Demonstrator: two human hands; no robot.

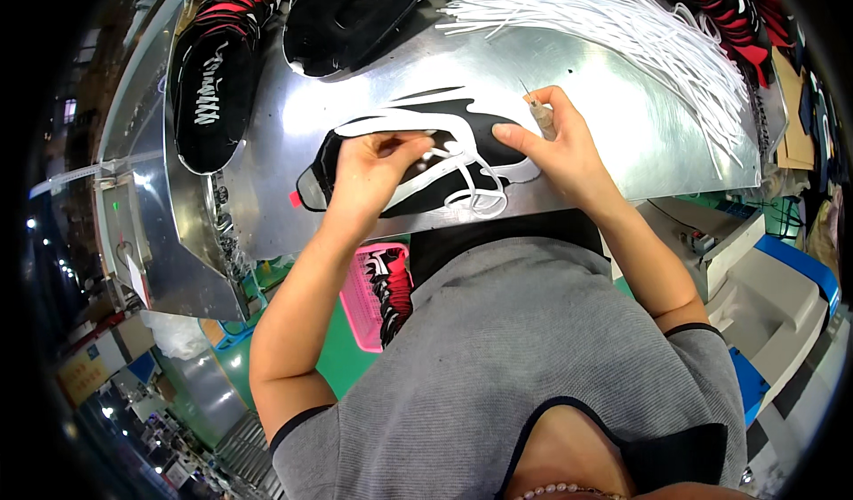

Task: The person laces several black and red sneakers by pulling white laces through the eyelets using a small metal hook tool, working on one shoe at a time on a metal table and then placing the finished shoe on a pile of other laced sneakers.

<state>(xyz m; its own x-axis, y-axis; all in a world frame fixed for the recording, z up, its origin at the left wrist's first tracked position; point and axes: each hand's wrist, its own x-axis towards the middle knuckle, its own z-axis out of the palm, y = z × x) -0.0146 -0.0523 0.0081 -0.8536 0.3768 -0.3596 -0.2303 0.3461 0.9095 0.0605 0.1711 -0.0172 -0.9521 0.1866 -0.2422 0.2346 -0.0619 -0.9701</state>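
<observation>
A black and white shoe upper (426,109) with a red heel tab lies on the metal table in front of me, its toe to the right. My left hand (373,167) reaches over the shoe's opening, thumb and forefinger pinched at a white shoelace (484,194) by the eyelets. The lace is partly threaded and its loops hang over the near side. In my right hand (564,145) is an awl (540,120) with a light brown handle, its thin needle pointing up and away. My right thumb rests at the toe of the shoe.
A pile of white laces (604,34) covers the table's far right. Stacks of black and red shoe uppers (233,65) stand at the far left, more at the far right edge. Below the metal table (284,220), a pink basket (360,300) holds uppers. A grey and blue machine (769,309) stands right.
</observation>
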